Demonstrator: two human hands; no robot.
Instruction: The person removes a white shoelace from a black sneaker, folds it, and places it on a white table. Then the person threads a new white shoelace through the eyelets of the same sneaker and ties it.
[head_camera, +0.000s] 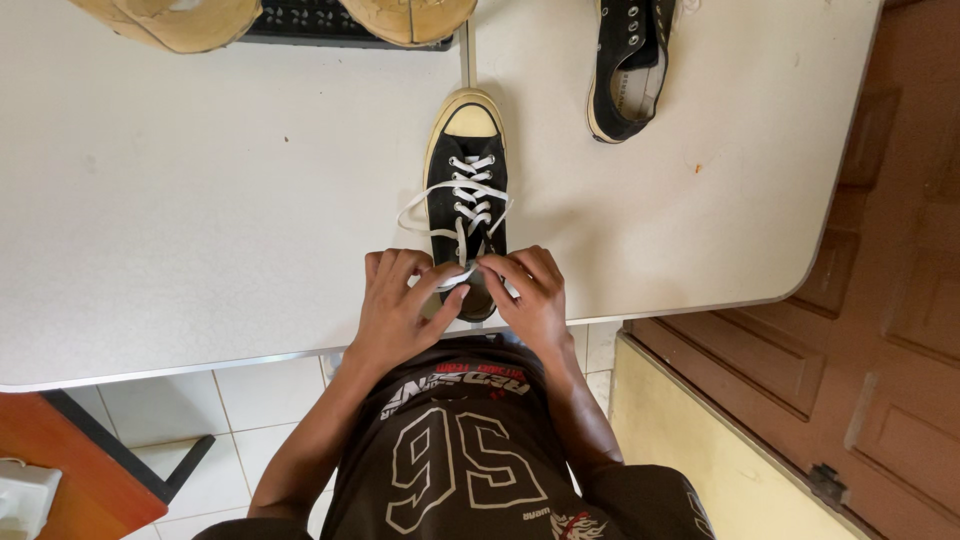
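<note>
**Shoe laced at the table's near edge**

Shoe (467, 190), black with a cream toe cap, lies on the white table (200, 220), heel at the near edge. Left hand (400, 300) and right hand (530, 295) each pinch the white lace (452, 190) over its tongue. A second black shoe (628, 65) lies well apart, far right, with bare tabletop between them.

One shoe (466, 190) sits on the table (200, 220) right at the near edge, both hands (460, 295) on its heel end. Second shoe (628, 65) lies further back to the right, keyboard (300, 22) back left.
</note>
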